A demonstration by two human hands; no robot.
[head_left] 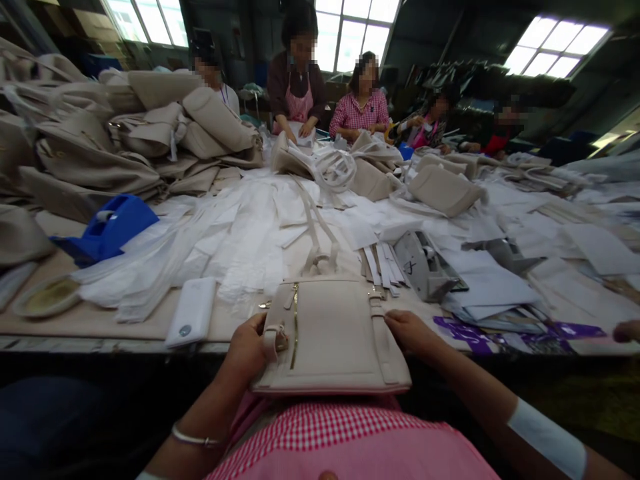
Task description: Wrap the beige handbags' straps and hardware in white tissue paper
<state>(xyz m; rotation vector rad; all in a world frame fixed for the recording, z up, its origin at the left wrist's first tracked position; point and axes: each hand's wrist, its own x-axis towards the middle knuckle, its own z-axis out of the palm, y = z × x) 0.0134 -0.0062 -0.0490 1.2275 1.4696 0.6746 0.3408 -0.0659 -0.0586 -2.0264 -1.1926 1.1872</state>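
Observation:
A beige handbag [333,333] with a gold zip and side straps lies tilted at the table's front edge, close to my body. My left hand [250,347] is closed on its left side, near a buckled strap; some fingertips are hidden behind the bag. On the opposite side my right hand [407,332] grips the edge by the other strap, its fingers partly out of sight. The bag's long strap [320,230] stretches away from its top over the table.
Beige bags [100,147] are heaped at the left. A blue tape dispenser [107,230], a white rectangular device [191,312], plastic sleeves [250,240], a grey tape dispenser [423,265] and a stack of papers [493,283] surround the handbag. Several co-workers [363,107] are across the table.

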